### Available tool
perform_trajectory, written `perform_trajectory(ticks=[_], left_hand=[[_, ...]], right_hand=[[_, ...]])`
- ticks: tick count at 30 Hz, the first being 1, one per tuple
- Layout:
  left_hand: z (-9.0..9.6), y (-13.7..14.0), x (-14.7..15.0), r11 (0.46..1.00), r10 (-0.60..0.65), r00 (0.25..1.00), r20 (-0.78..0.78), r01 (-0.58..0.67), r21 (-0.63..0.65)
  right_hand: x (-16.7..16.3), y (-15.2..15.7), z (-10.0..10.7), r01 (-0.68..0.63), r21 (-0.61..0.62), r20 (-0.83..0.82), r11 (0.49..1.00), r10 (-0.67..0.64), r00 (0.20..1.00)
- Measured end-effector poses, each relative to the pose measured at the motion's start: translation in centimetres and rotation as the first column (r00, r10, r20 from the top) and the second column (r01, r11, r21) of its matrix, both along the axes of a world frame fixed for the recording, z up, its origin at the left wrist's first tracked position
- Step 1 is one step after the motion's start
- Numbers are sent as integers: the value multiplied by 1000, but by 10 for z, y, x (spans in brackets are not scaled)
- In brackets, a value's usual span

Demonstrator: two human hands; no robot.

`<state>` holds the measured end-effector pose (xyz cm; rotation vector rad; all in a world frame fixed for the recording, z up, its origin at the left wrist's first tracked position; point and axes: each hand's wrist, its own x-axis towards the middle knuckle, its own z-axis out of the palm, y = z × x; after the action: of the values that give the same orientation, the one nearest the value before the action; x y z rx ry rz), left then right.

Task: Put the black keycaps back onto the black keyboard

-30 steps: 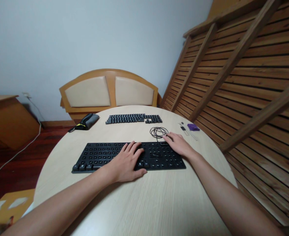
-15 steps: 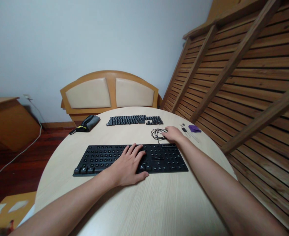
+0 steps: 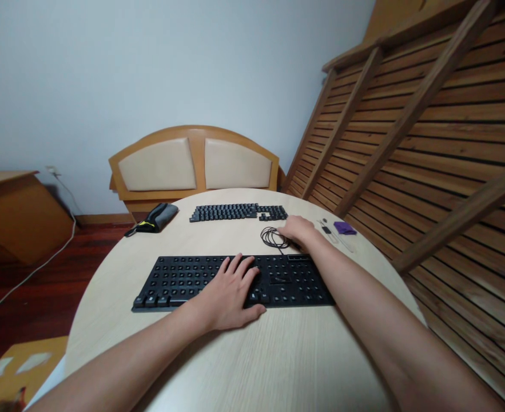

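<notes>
A black keyboard (image 3: 295, 280) with most keycaps off lies on the round table; a few caps stay along its bottom row. Across its middle rests my left hand (image 3: 230, 290), fingers spread and palm down, holding nothing. Behind the keyboard, my right hand (image 3: 297, 230) closes on the right side of a coiled black cable (image 3: 271, 237); its fingertips are partly hidden. Loose black keycaps (image 3: 226, 212) stand in keyboard-like rows farther back on the table.
A grey and black pouch (image 3: 158, 218) with yellow trim sits at the table's left. A purple cloth (image 3: 345, 228) and small thin tools (image 3: 327, 230) lie at the right. Wooden slats (image 3: 406, 171) lean beside the table, and a headboard (image 3: 198, 163) stands behind it.
My right hand has shifted slightly left with the cable coil, which has changed shape a little. The left hand stays on the keyboard. The whole view has shifted slightly.
</notes>
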<state>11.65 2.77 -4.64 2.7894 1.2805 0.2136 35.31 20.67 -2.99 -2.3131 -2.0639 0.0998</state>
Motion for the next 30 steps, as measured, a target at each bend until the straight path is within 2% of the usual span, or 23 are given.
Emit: perform_trajectory(ticks=[2,5,9,14,19,24,30], left_hand=[[1,0,0,1000,1,1000,-1,-1,-8],[2,0,0,1000,3,1000,4,-3,-15],[1,0,1,1000,7,1000,13,-6,-14],[1,0,1,1000,9,1000,12,-9,-25],[2,0,2,999,18,1000,6,-17,-38],[-1,1,1,1000,2,999,36,-2,-20],[2,2,-5,1000,3,1000,27,-3,-9]], right_hand=[[-8,5,2,-17,20,12,1000,17,1000],[-21,11,1,-123,62,27,990,121,992],[-38,16,-7,-277,161,82,947,267,960],[-48,26,-18,-333,213,146,918,308,940],[-52,30,-20,-379,237,176,894,344,922],[-58,8,-14,-473,237,173,849,442,880],[-50,-53,-3,-562,250,87,788,560,824]])
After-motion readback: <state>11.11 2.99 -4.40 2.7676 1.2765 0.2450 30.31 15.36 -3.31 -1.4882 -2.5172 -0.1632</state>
